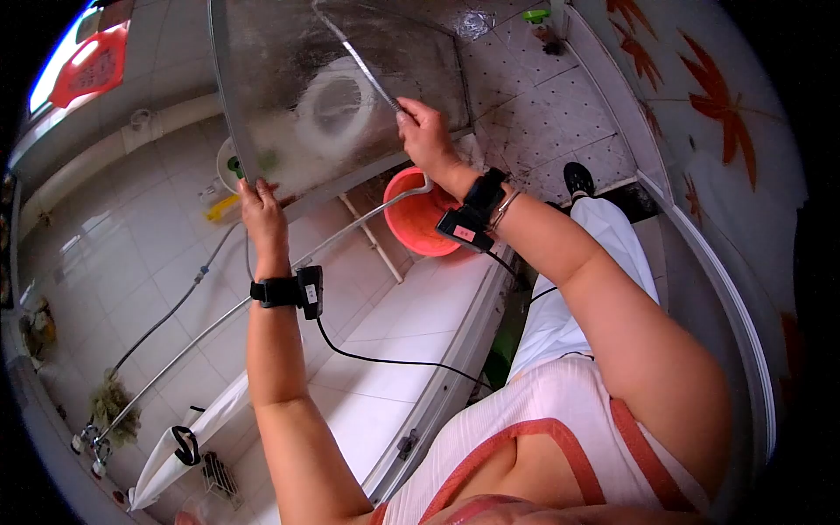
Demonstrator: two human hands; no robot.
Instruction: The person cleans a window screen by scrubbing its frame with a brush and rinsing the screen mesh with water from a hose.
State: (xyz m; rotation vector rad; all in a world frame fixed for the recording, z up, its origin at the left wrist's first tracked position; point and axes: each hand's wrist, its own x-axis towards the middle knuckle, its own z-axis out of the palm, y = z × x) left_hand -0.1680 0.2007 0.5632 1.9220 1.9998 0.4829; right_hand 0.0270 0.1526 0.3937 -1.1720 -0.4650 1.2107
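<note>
Framed glass panel [271, 87] is gripped at its near-left corner by left hand [260, 206]. 1 metal hose [359, 61] is clamped in right hand [426, 138], the nearer hand, its long axis angled far-left over the panel. Red bucket [402, 223] is seen below the near edge.

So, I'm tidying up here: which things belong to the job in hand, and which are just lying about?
Job in hand:
Framed glass panel, edge gripped by left hand
Slender silver tool, in right hand

Probably lying about:
Crumpled shiny wrapping
Green plastic item
Orange-red bucket, though its role is unclear
</note>
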